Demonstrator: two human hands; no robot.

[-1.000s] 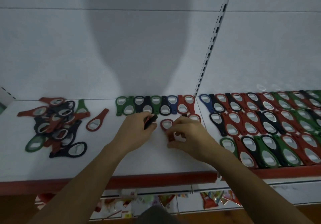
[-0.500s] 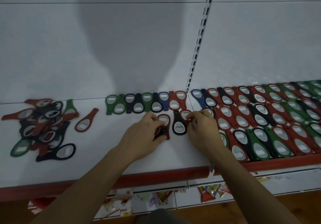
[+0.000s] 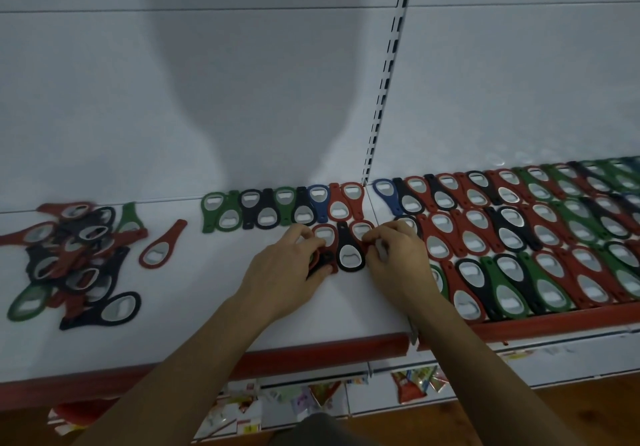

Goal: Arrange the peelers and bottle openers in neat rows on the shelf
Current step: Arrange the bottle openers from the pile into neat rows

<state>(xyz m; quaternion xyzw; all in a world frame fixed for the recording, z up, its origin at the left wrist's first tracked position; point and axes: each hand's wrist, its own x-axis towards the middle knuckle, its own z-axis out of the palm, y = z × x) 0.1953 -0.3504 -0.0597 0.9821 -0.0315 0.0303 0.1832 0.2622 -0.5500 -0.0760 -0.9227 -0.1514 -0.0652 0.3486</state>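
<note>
Building 2nd row on shelf [image 3: 194, 307], openers head-to-tail so they nest. L hand [image 3: 287, 272] curls round spare openers [image 3: 323, 261], kept as stock; R hand [image 3: 394, 258] pinches red opener [image 3: 360, 230] snug beside black opener [image 3: 351, 255]. Loose pile [image 3: 69, 258] far left.

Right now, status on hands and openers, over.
Left hand grips a dark opener. Right hand pinches a red opener in second row. Loose pile unsorted at left. Nothing blocking.

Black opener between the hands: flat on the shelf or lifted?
Flat: the black opener lies with its whole outline on the shelf, wide end toward the front.
</note>
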